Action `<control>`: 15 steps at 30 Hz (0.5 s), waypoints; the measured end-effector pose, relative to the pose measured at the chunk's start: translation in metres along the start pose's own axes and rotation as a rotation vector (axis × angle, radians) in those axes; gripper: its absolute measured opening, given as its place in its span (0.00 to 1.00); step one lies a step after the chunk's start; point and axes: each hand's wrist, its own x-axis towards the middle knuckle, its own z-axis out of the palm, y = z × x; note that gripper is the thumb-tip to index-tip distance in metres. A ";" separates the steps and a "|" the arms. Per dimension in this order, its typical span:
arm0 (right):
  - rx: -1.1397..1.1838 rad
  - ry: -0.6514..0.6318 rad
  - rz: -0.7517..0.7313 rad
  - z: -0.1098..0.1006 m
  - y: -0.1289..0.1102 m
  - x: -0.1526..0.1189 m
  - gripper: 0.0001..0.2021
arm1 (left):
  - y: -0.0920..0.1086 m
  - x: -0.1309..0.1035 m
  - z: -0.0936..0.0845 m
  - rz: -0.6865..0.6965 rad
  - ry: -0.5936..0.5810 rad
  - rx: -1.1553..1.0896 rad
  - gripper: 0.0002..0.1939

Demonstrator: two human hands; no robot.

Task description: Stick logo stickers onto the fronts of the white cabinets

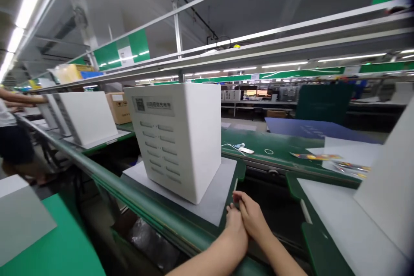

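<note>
A white cabinet (pixel 204 138) with two columns of slots and a labelled front stands upright on a grey sheet (pixel 211 209). Under the sheet is a green pallet board (pixel 239 171). By the board's near right corner, my left hand (pixel 236 224) and my right hand (pixel 254 215) are close together and overlap. The fingers of both are curled, and whatever they may hold is hidden. A thin pale strip (pixel 236 184) shows just beyond my right fingertips, at the board's edge. Neither hand touches the cabinet.
More white cabinets (pixel 86 116) and a cardboard box (pixel 119 108) stand along the line at left, near another person (pixel 14 138). A green rail (pixel 129 202) runs in front. Another pallet board (pixel 310 237) lies right, past a dark gap. Tools (pixel 351 168) lie behind it.
</note>
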 end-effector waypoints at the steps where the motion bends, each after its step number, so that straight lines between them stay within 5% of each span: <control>1: -0.010 -0.029 0.012 -0.002 0.002 0.001 0.22 | 0.003 -0.008 -0.004 0.042 0.008 -0.047 0.20; 5: -0.114 -0.159 0.005 -0.009 0.023 -0.009 0.23 | -0.012 -0.053 -0.008 0.233 0.070 -0.366 0.15; 7: -0.279 -0.201 -0.060 -0.009 0.037 -0.018 0.24 | -0.032 -0.072 0.000 0.208 0.207 -0.608 0.13; 11: -0.767 -0.119 -0.424 -0.006 0.058 -0.032 0.23 | -0.097 -0.097 0.009 -0.123 0.754 -0.771 0.12; 15: -0.972 -0.029 -0.589 -0.011 0.052 -0.034 0.21 | -0.212 -0.107 -0.003 -0.560 1.018 -0.484 0.14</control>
